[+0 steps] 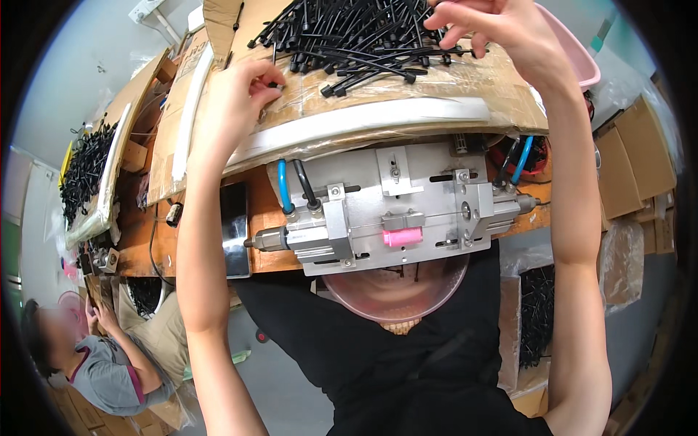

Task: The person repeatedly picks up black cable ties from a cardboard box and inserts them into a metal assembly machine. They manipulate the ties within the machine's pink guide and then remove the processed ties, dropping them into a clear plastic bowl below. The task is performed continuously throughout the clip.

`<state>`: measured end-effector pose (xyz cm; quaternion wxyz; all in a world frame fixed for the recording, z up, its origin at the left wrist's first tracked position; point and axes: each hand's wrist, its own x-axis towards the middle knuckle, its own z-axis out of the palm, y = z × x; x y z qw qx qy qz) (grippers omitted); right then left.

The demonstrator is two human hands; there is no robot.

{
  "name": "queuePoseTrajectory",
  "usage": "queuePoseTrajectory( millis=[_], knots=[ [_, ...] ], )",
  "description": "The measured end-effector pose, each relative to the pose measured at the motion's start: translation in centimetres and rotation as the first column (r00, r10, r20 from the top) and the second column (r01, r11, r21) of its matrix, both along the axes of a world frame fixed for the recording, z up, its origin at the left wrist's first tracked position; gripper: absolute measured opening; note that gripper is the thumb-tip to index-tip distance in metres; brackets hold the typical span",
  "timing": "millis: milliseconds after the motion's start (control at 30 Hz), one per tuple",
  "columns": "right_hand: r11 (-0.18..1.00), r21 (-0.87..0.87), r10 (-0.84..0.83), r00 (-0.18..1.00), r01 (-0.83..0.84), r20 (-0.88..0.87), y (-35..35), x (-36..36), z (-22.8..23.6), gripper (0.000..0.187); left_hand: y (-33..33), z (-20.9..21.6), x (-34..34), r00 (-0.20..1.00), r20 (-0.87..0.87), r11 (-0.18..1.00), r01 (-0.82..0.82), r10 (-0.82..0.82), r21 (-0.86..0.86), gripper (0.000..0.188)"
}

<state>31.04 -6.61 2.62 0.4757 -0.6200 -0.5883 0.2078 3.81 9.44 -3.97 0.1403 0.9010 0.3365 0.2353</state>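
Observation:
On the cardboard-covered work surface [429, 91] lies a heap of thin black rods [356, 36] with wider capped ends. At the heap's left edge, my left hand [247, 91] is closed, thumb and finger pinched on a black rod [275, 86] of which only a small dark end shows. My right hand [502, 29] hovers over the heap's right side with its fingers apart and curved; I see nothing in it. Nearer to me sits a metal fixture [363, 203] with two facing cylinders and a pink block [402, 237] at its middle.
White foam padding [363, 122] edges the cardboard. Blue and black hoses [284, 185] rise from the fixture. A clear pinkish bowl [396, 298] with a few rods is below it. A phone [235, 232] lies left. Another person [109, 363] sits at far left; boxes [632, 160] stand right.

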Motion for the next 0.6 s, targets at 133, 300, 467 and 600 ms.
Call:
queuePoseTrajectory(
  millis=[133,300,467,600],
  knots=[
    [0.962,0.267,-0.004,0.983,0.053,-0.182,-2.3,3.0,-1.0,0.029,-3.5,0.3,-2.5,0.995,0.098,0.999,0.01,-0.014,0.038,0.028],
    [0.915,0.392,0.042,0.941,0.099,-0.335,-7.1,2.4,-4.2,0.023,-17.6,-4.9,-1.7,0.948,0.318,0.999,-0.023,0.01,0.035,0.068],
    [0.937,0.349,0.104,0.947,0.009,-0.304,-10.0,2.0,-6.8,0.03,-25.1,-10.0,0.5,0.995,-0.052,0.986,0.095,-0.088,0.136,0.071],
    [0.908,0.416,0.063,0.964,0.052,-0.258,-12.0,0.7,-7.9,0.03,-25.2,-11.2,1.6,0.987,-0.139,0.99,0.099,-0.084,0.102,0.073]
  ],
)
